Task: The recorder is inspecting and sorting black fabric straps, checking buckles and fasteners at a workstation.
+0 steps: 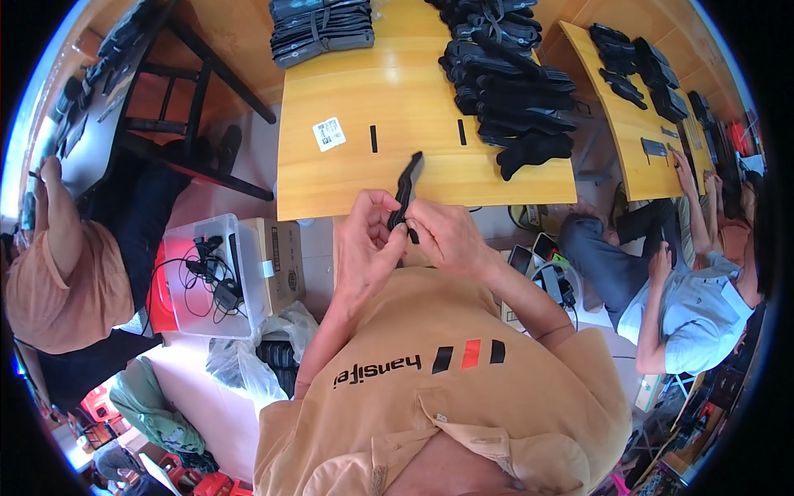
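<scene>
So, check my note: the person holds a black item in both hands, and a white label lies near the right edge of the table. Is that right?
Not quite. The head view shows the label near the left edge of the table, not the right. The rest stands: the left hand and right hand hold the black item.

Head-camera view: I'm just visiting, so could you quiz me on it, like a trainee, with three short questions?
1. True or false: the left hand and the right hand both touch the dark narrow item.
2. On the yellow table, which lies between the tied dark stack and the left hand? A) red cup B) white label C) scissors
3. Fill in: the clear plastic bin holds black ____.

Key: 1 true; 2 B; 3 cables.
</scene>
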Demonstrator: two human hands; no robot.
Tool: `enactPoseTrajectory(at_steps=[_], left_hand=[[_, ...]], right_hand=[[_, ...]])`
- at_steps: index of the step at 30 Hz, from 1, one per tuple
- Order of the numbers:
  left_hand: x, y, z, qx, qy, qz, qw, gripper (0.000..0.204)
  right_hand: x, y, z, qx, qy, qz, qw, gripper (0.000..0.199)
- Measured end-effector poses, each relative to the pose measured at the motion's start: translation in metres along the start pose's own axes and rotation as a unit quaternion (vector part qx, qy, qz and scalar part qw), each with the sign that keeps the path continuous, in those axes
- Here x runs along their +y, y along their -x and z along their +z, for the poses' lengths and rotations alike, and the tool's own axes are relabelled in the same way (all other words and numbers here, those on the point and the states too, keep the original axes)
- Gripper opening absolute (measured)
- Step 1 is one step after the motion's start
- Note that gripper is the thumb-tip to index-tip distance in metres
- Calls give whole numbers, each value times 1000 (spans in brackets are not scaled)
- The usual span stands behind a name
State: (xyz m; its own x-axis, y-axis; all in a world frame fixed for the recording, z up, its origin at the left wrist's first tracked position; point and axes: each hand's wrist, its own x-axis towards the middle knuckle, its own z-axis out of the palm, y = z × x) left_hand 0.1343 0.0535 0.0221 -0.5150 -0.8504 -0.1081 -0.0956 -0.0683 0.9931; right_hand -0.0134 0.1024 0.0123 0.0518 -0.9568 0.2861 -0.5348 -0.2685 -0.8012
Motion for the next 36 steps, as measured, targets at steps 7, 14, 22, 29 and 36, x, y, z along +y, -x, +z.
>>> enactPoseTrajectory(at_steps=[7, 14, 22, 29, 36], left_hand=[[9, 5, 0, -34, 161, -48, 985, 20], [6, 8, -2, -58, 118, -81, 988, 24], [-1, 5, -4, -84, 105, -65, 989, 25], [5, 6, -5, -76, 134, -72, 985, 15], [9, 9, 7, -7, 33, -25, 999, 14]], right_hand=[[-4, 12, 3, 26, -251, 126, 959, 10], [-8, 11, 2, 43, -166, 67, 983, 14], [-7, 9, 4, 1, -339, 191, 921, 15], [-7, 8, 1, -8, -566, 248, 786, 20], [-16, 4, 3, 43, -94, 58, 993, 14]])
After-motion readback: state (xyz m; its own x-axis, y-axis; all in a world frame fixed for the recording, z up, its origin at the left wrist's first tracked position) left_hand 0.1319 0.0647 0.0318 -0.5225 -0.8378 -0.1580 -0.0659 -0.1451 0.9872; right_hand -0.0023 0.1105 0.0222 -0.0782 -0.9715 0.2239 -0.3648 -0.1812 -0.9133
